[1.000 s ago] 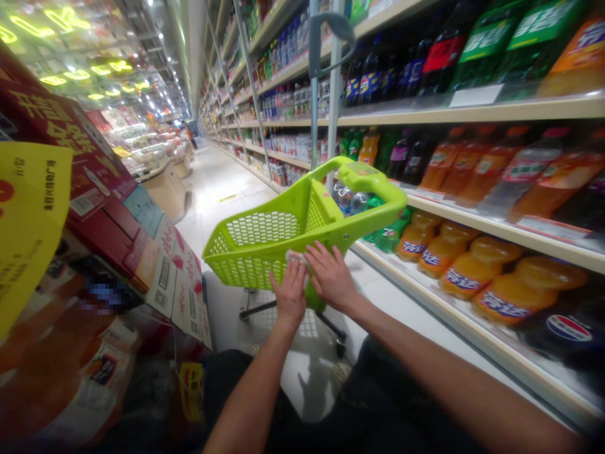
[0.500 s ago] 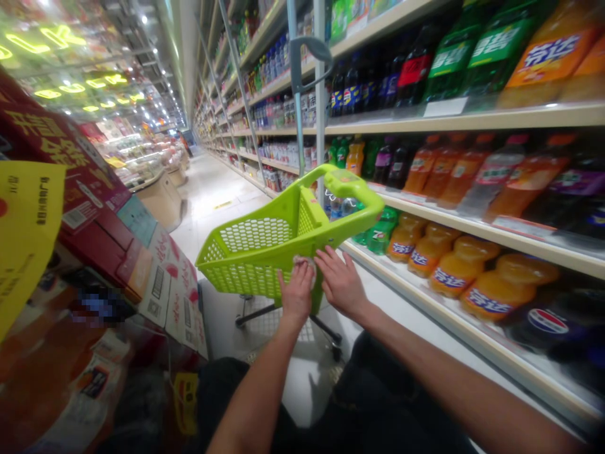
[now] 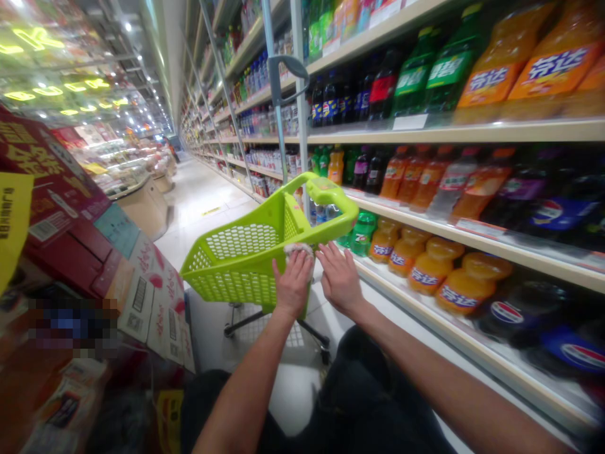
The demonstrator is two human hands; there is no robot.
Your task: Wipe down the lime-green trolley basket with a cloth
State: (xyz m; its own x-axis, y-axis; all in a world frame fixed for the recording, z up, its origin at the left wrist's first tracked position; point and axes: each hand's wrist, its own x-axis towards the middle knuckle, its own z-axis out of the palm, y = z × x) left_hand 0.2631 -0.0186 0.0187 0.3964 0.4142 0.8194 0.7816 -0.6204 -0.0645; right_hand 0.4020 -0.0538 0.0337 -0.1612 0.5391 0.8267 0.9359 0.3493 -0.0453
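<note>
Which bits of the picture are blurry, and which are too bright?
Head view: the orange-and-white wrapped packs at lower left look smeared, while the bright green plastic cart is clearer; same head view: glowing yellow-green letters look washed out, and the pale tiled floor shines with glare.

My left hand (image 3: 292,291), fingers outstretched, presses a pale cloth (image 3: 297,247) to the side of the green cart (image 3: 222,277). My right hand (image 3: 343,282) stretches its fingers just beside them. Right of my fingertips stand orange soda bottles (image 3: 428,270); well left, printed cartons (image 3: 154,302).
</note>
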